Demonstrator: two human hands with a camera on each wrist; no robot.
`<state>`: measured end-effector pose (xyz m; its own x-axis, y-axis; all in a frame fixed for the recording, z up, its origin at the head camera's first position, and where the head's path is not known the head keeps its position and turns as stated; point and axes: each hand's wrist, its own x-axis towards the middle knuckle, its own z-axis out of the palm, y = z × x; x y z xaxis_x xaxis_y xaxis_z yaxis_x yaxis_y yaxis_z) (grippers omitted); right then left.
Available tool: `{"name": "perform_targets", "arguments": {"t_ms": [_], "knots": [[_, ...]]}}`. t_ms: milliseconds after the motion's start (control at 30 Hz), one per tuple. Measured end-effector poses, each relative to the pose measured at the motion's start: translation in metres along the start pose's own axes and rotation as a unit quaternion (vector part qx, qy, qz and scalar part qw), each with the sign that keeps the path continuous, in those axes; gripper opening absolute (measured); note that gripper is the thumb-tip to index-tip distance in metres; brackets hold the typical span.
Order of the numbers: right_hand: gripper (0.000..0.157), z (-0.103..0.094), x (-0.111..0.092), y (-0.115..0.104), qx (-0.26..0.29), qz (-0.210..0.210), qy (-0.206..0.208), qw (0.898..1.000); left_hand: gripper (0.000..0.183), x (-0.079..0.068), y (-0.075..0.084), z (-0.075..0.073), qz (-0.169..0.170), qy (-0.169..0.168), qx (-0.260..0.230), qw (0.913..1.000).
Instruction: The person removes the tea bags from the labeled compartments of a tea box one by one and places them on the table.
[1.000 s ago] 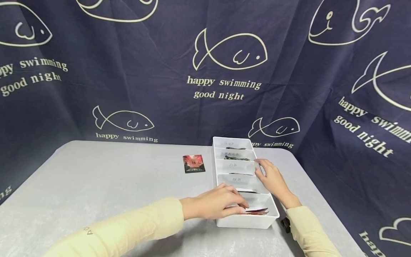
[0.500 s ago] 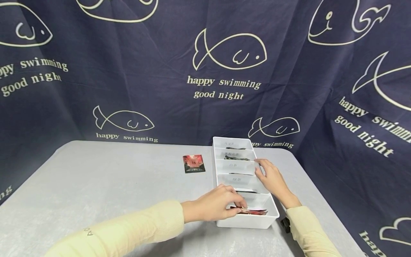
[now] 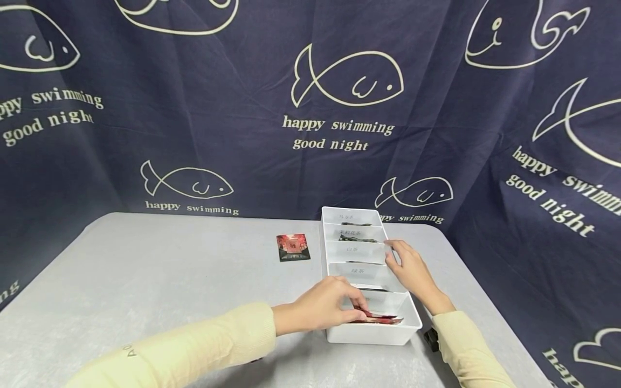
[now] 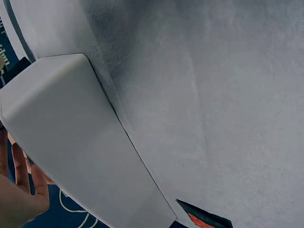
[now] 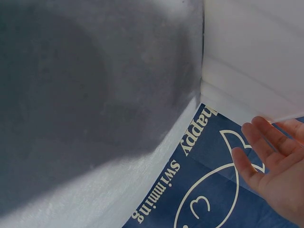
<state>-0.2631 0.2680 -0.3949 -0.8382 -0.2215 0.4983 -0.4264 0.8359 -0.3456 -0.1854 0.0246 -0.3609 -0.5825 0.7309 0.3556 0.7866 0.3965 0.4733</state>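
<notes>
Rightward, red packets (image 3: 380, 320) jut from the pinching left-hand grip (image 3: 327, 304)

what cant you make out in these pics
Head view: how many red packets the left hand pinches; it covers part.
Head view: lower parts of the dark packets; white dividers hide them.
Head view: what the black object is; the right sleeve covers part.
Left wrist view: rest of the lone packet; bottom edge cuts it.

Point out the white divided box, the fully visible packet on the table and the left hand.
White divided box (image 3: 372, 335), head view: near outer wall.
Packet (image 3: 293, 247), head view: middle of its printed face.
Left hand (image 3: 323, 305), head view: its back.
</notes>
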Motion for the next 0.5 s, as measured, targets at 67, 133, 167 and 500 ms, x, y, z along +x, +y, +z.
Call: {"name": "perform_targets", "arguments": {"t_ms": [67,133,167,500], "knots": [[0.030,0.000,0.000,0.000,0.000,0.000,-0.001,1.000,0.006,-0.001,-0.001,-0.001,0.000,0.008,-0.010,0.9999],[0.030,0.000,0.000,0.000,0.000,0.000,-0.002,1.000,0.007,-0.001,-0.001,-0.002,0.006,0.021,-0.011,0.9997],[0.030,0.000,0.001,0.000,0.000,-0.001,-0.002,1.000,0.007,-0.001,-0.002,-0.003,0.005,0.028,-0.013,0.9995],[0.030,-0.001,0.000,-0.001,0.001,-0.004,0.000,1.000,0.006,0.004,-0.001,-0.018,-0.030,0.118,-0.041,0.9916]]}}
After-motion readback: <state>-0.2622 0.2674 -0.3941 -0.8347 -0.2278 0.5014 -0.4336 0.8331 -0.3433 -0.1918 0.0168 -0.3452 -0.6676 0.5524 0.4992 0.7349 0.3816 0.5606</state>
